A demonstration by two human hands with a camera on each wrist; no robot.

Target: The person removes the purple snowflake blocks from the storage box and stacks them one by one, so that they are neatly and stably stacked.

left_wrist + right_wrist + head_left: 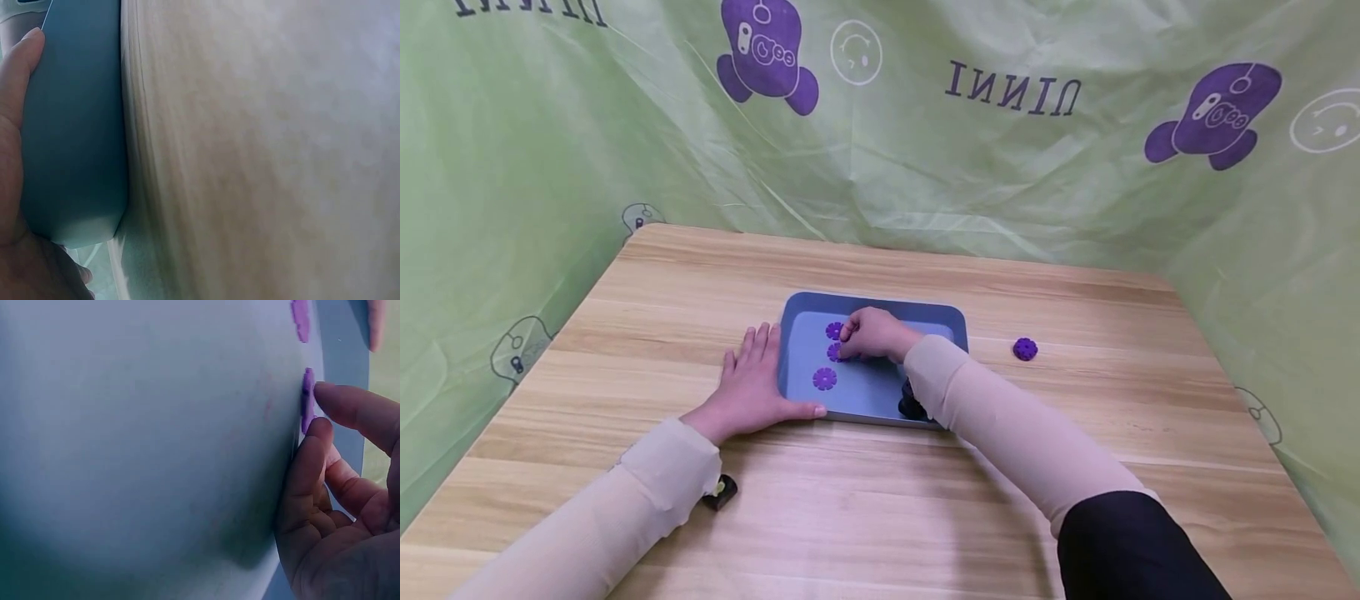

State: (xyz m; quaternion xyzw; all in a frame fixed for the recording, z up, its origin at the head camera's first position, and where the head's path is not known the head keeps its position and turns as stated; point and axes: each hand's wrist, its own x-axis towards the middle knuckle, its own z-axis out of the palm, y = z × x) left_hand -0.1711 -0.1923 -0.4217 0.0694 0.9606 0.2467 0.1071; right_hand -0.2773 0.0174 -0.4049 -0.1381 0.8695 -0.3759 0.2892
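A shallow blue tray lies on the table with several purple snowflake discs flat inside it. My left hand rests against the tray's left side, fingers spread and thumb along the front rim. In the left wrist view that thumb lies over the tray's outer wall. Reaching over the tray, my right hand has its thumb and a curled finger at the middle purple snowflake disc, pinching it close to the tray floor. One disc lies beyond it, and another disc lies nearer me.
To the right of the tray, a purple notched piece sits on the wooden table. Green printed cloth hangs behind the table and along both sides. Small black devices show beneath both wrists.
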